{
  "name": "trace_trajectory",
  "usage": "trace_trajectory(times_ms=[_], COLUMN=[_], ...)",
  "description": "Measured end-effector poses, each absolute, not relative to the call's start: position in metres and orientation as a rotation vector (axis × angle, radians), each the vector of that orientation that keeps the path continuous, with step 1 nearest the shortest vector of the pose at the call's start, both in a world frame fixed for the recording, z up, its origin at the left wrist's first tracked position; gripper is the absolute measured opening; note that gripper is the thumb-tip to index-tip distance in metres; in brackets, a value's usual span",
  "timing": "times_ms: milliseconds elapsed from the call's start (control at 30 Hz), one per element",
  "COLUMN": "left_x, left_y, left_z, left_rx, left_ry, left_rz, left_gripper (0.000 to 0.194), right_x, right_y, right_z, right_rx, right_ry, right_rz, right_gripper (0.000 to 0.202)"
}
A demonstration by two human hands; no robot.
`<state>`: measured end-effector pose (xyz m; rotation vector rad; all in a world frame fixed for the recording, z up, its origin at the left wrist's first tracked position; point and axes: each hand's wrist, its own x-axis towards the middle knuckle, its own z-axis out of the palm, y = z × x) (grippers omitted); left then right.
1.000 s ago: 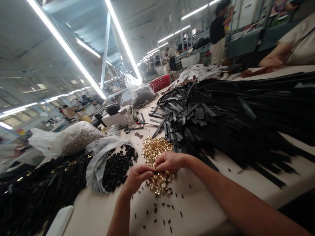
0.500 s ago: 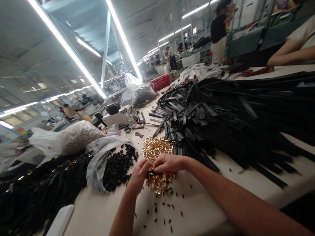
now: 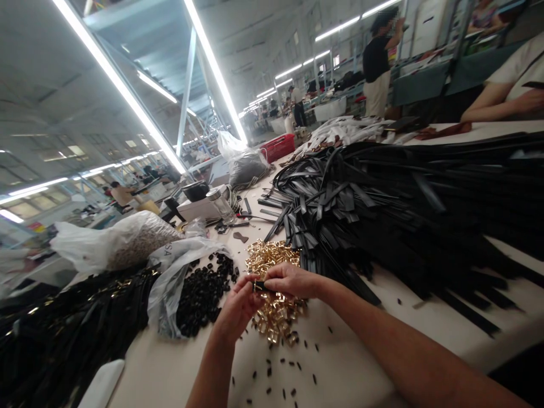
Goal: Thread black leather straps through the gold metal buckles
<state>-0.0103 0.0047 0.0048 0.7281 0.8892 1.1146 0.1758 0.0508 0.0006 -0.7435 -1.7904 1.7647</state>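
My left hand (image 3: 238,306) pinches a small gold buckle (image 3: 255,285) between thumb and fingertips. From the other side, my right hand (image 3: 291,280) grips a black strap (image 3: 265,288) whose end meets the buckle; exactly how they join is too small to make out. Under and behind both hands lies a heap of gold buckles (image 3: 272,255). Left of it, a pile of small black loops (image 3: 206,294) spills from a clear plastic bag (image 3: 164,303). A large bundle of black straps (image 3: 382,215) covers the table on the right.
Tiny black pieces (image 3: 269,372) are scattered on the white tabletop (image 3: 340,362) near me. Black straps with gold fittings (image 3: 76,328) lie at left. Farther back stand a glass jar (image 3: 221,205), a filled plastic bag (image 3: 249,164) and a red basket (image 3: 278,148). A person's arm (image 3: 488,105) rests at far right.
My left fingers have shifted and opened out somewhat, so the buckle and black strap between my hands show more clearly. The person at far right has raised a hand holding something dark.
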Motion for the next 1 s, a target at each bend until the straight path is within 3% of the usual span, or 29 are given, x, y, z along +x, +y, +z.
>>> trace_trajectory(times_ms=[233,400,600,800,1000], left_x=[-0.004,-0.003,-0.016,-0.011,-0.006], left_y=[0.005,0.006,0.012,0.011,0.009], left_z=[-0.001,-0.004,0.000,-0.003,-0.006], left_rx=[0.825,0.852,0.635,0.503,0.500], left_ry=[1.028,1.047,0.937,0.854,0.848], left_rz=[1.165,1.172,1.270,1.281,1.234], left_gripper=[0.032,0.029,0.029,0.028,0.031], right_x=[0.172,0.175,0.185,0.176,0.174], right_y=[0.051,0.048,0.047,0.047,0.046], right_z=[-0.003,0.003,0.012,0.007,0.008], right_rx=[-0.866,-0.862,-0.899,-0.897,-0.778], right_ry=[-2.003,-2.032,-2.011,-2.045,-2.067], right_rz=[1.267,1.267,1.587,1.290,1.210], right_gripper=[0.016,0.014,0.012,0.017,0.017])
